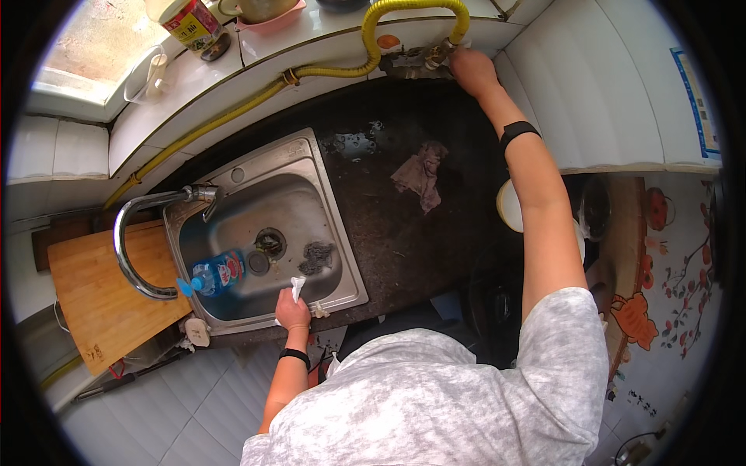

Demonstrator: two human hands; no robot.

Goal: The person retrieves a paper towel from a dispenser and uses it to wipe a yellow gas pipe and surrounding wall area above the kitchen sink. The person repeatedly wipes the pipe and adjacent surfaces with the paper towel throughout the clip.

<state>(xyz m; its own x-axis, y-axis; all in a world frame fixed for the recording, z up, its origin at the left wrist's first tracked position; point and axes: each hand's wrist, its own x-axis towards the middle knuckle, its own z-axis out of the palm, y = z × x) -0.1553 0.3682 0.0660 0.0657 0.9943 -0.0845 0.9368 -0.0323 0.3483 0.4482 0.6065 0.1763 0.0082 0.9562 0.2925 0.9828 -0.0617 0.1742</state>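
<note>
My left hand (pixel 292 310) grips a crumpled white tissue (pixel 298 286) over the front rim of the stainless steel sink (pixel 341 233). At the back right corner, my right hand (pixel 475 71) is against the wall beside a brass gas valve (pixel 437 56). Its fingers are mostly hidden, and a bit of something whitish shows next to them. A yellow corrugated gas hose (pixel 332 71) loops up from the valve and runs left along the wall. On the dark countertop (pixel 373 250) between my arms lies a crumpled greyish-purple rag (pixel 422 175).
In the sink are a blue detergent bottle (pixel 218 274), a steel wool scrubber (pixel 316 258) and a drain strainer (pixel 270 242). A chrome faucet (pixel 125 247) arches over a wooden cutting board (pixel 111 279). A labelled jar (pixel 198 29) stands on the tiled ledge. Water puddles (pixel 352 143) behind the rag.
</note>
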